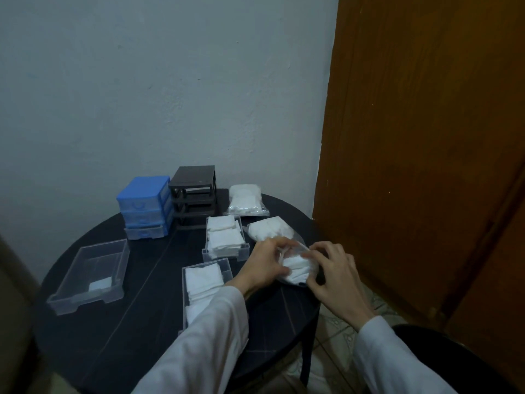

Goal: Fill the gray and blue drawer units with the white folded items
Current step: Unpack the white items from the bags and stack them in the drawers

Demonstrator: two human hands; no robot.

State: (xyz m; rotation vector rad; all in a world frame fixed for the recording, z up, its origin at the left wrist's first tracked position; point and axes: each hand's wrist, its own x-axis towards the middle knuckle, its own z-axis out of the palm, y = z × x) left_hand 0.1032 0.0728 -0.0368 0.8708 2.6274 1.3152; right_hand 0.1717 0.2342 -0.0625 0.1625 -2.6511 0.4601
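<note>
Between both hands point(265, 264) point(331, 270), white folded items point(297, 270) bunch inside clear plastic

Both forearms reach forward from the lower edge, in long pale sleeves ending at the wrists. Left hand point(265, 264): back up, fingers curled, thumb tucked toward the right hand, pinching a clear packet of white folded items point(297, 269). Right hand point(331, 268): back up, fingers bent downward, fingertips gripping the packet's right side. Hands close together, not touching.
</note>
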